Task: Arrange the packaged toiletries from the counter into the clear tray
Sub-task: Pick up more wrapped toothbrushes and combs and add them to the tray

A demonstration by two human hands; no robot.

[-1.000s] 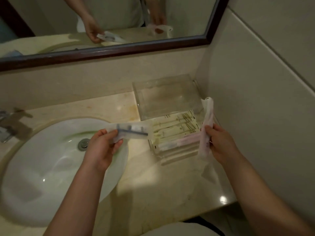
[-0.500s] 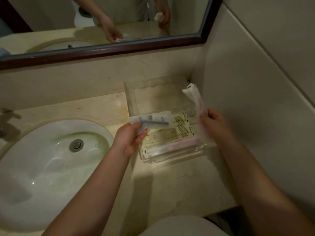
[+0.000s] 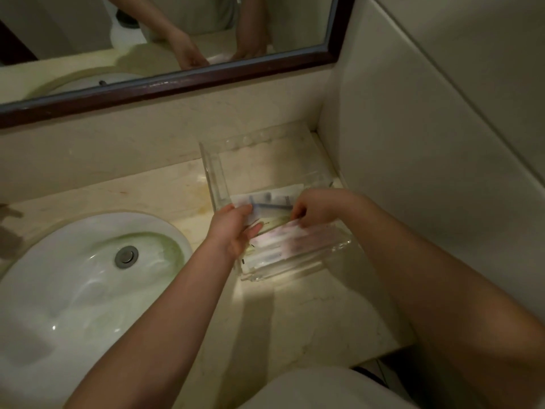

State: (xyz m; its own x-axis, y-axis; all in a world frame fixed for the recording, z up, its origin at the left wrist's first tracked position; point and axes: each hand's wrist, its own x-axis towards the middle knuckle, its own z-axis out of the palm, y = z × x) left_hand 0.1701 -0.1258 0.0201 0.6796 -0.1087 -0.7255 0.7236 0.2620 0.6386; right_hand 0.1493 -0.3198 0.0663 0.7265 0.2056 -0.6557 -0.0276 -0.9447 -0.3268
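At your eight o'clock sits a white sink [image 3: 73, 278] with its metal drain [image 3: 126, 256]; a dark-framed mirror [image 3: 165, 87] spans eleven o'clock, above the beige counter [image 3: 295, 320].

Dim, warm light, soft overall, with arm shadows on the counter [image 3: 295, 314] and wide-angle bending at edges.

Clear acrylic tray [image 3: 216, 175] in the counter's back right corner, against the wall, far half bare. White razor packet [image 3: 269, 202] with dark handle showing through, lying crosswise inside. Just in front, cream sachets [image 3: 272, 224] with thin printing, flat on the tray floor. Nearest, a pinkish-white wrapped packet [image 3: 292, 242] along the front wall, blurred.
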